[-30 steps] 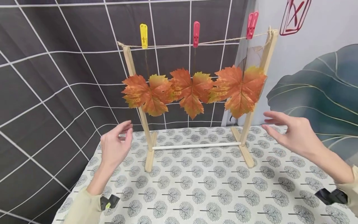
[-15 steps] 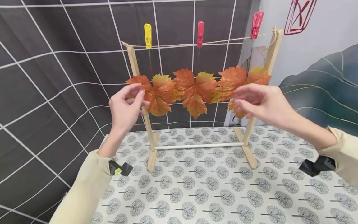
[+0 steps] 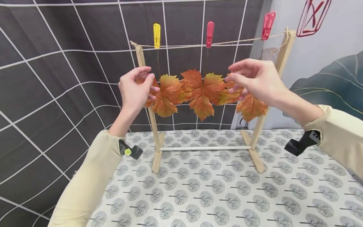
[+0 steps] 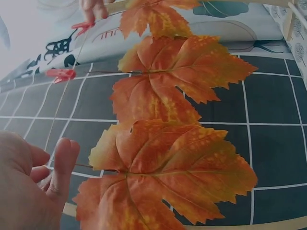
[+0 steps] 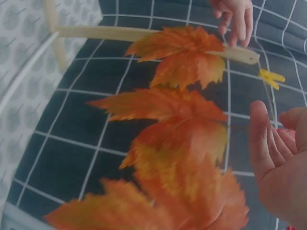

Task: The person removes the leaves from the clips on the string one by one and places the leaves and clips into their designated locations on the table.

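Observation:
Three orange maple leaves hang by their stems from a twine line (image 3: pixel 187 46). A yellow clothespin (image 3: pixel 157 36) holds the left leaf (image 3: pixel 167 97); a pink clothespin (image 3: pixel 210 34) holds the middle leaf (image 3: pixel 202 94). Another pink clothespin (image 3: pixel 267 26) is over the right leaf (image 3: pixel 251 107). My left hand (image 3: pixel 136 88), fingers loosely bent, is in front of the left leaf and covers its left side. My right hand (image 3: pixel 258 78) hovers before the right leaf, hiding much of it. Nothing is held in either hand; the left wrist view shows a gap between thumb and fingers (image 4: pixel 64 165).
The line is tied between two wooden posts (image 3: pixel 154 126) on feet, joined low down by a white rod (image 3: pixel 205 148). A tablecloth with tree prints (image 3: pixel 198 189) lies beneath. Behind hangs a dark cloth with white grid lines (image 3: pixel 85 69); a pale leaf-patterned cloth (image 3: pixel 334 85) is at right.
Both hands have risen from beside the stand's lower part to in front of the outer leaves, the right one also moving left. The leaves and clothespins keep their places on the line.

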Tool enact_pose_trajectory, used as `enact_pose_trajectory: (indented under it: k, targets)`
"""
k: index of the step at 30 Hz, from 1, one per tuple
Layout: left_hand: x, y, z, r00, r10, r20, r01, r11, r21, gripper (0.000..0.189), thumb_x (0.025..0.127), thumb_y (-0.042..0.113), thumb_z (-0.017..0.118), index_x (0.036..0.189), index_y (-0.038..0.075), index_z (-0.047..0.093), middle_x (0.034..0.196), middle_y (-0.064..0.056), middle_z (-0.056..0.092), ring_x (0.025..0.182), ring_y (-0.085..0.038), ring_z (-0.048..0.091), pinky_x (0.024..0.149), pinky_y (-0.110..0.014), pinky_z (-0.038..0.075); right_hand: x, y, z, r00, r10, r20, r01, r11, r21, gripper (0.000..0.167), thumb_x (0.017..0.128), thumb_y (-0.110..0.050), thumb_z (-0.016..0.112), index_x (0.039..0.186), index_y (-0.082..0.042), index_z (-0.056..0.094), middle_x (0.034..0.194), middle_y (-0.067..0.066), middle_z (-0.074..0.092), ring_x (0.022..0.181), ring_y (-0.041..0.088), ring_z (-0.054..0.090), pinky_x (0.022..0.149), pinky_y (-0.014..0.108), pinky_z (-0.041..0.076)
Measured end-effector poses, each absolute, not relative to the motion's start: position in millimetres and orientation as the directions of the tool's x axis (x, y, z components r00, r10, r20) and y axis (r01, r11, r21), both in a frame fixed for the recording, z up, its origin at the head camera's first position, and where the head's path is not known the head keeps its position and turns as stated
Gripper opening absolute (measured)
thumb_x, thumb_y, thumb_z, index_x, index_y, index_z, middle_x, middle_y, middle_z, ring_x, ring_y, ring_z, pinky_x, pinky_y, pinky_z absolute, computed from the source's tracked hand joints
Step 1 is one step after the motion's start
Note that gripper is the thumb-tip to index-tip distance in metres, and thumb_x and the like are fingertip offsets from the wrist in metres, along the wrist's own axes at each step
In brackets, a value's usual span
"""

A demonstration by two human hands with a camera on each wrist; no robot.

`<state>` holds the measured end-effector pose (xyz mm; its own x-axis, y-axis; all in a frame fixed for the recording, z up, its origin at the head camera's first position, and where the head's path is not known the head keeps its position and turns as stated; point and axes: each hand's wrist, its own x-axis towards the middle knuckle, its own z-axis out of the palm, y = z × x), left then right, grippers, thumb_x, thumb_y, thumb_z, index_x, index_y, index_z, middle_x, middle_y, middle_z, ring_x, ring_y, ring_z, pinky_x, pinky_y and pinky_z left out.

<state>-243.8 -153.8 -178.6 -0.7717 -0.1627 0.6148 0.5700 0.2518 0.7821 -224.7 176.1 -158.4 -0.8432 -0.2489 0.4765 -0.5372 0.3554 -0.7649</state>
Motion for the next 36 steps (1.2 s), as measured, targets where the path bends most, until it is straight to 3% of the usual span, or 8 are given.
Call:
enact_pose_trajectory:
  k: [10, 21, 36]
  targets:
    - [-257.5, -142.1, -170.0, -0.742, -0.188, 0.643, 0.581, 0.297, 0.758, 0.025, 0.093, 0.007, 0.069, 0.117, 0.001, 0.070, 0.102, -0.014, 0.072, 0.058, -0.008, 0.068, 0.046, -0.023, 0.053, -237.2, 132.8, -123.1, -0.817, -0.263, 0.513, -0.575, 0.303, -0.760, 0.024, 0.093, -0.011, 0.071, 0.116, -0.003, 0.067, 0.097, 0.004, 0.075, 0.074, 0.019, 0.072, 0.051, 0.029, 0.056]
    - [-268.4, -137.0, -169.5, -0.758, -0.221, 0.613, 0.527, 0.344, 0.777, 0.026, 0.092, 0.008, 0.069, 0.118, 0.004, 0.070, 0.100, -0.011, 0.072, 0.055, -0.006, 0.067, 0.042, -0.022, 0.050, -254.5, 98.3, -93.1, -0.824, -0.313, 0.472, -0.563, 0.358, -0.745, 0.036, 0.094, -0.016, 0.070, 0.127, -0.005, 0.062, 0.101, 0.010, 0.070, 0.080, 0.020, 0.072, 0.053, 0.029, 0.057]
    - [-274.3, -137.1, -170.6, -0.765, -0.242, 0.597, 0.497, 0.370, 0.785, 0.027, 0.092, 0.009, 0.070, 0.118, 0.003, 0.071, 0.096, -0.010, 0.073, 0.053, -0.006, 0.066, 0.041, -0.019, 0.047, -280.2, 60.2, -68.3, -0.874, -0.294, 0.386, -0.471, 0.326, -0.820, 0.037, 0.097, -0.019, 0.066, 0.131, -0.008, 0.057, 0.124, 0.010, 0.062, 0.092, 0.022, 0.070, 0.054, 0.025, 0.055]
